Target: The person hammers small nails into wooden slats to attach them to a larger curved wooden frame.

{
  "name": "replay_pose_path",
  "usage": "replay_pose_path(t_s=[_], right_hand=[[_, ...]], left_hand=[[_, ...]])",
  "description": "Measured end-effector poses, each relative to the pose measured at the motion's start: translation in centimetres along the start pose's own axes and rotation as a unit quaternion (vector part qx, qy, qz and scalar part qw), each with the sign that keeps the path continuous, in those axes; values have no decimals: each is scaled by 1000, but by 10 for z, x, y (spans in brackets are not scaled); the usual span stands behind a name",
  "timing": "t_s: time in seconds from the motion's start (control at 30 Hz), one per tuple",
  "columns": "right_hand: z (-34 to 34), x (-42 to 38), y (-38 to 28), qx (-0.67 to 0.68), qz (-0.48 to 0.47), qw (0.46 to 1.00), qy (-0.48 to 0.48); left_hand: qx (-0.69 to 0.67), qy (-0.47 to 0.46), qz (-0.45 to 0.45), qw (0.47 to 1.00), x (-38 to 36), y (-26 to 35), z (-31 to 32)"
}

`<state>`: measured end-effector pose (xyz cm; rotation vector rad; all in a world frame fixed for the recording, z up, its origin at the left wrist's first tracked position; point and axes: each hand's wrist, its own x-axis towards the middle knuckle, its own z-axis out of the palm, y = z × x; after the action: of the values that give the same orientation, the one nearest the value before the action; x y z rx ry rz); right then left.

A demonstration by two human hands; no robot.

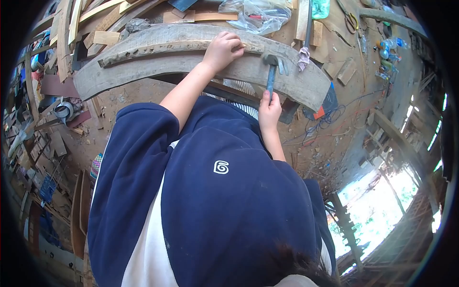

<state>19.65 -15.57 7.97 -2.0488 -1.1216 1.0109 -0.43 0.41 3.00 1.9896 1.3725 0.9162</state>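
A narrow curved wooden strip (pixel 162 48) lies along a wide curved grey board (pixel 191 67). My left hand (pixel 223 50) rests at the strip near its right part, fingers pinched together; what they hold, if anything, is too small to make out. Wrapped round the blue handle of a claw hammer (pixel 271 74) is my right hand (pixel 270 109), near the board's lower edge. The hammer's head is over the board, just right of the strip's end, its handle pointing back toward me.
Wood offcuts (pixel 106 38) and a clear plastic bag (pixel 256 16) lie beyond the board. Scissors (pixel 352 23) are at the upper right. A tape roll (pixel 63 111) sits at left. Blue cables (pixel 330 119) trail on the ground at right.
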Motion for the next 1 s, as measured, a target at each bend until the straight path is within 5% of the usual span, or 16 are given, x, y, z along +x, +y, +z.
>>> replay_pose_path(t_s=[0.3,0.37,1.0], right_hand=[[4,-3,-13,30,-28,999,-25],[7,1,-24,-4,-92,996,-2],[11,7,-48,-33,-117,992,-34]], left_hand=[[13,-4,-7,1000,-1,1,0],[18,-9,-13,1000,-1,1,0],[9,0,-16,1000,-1,3,0]])
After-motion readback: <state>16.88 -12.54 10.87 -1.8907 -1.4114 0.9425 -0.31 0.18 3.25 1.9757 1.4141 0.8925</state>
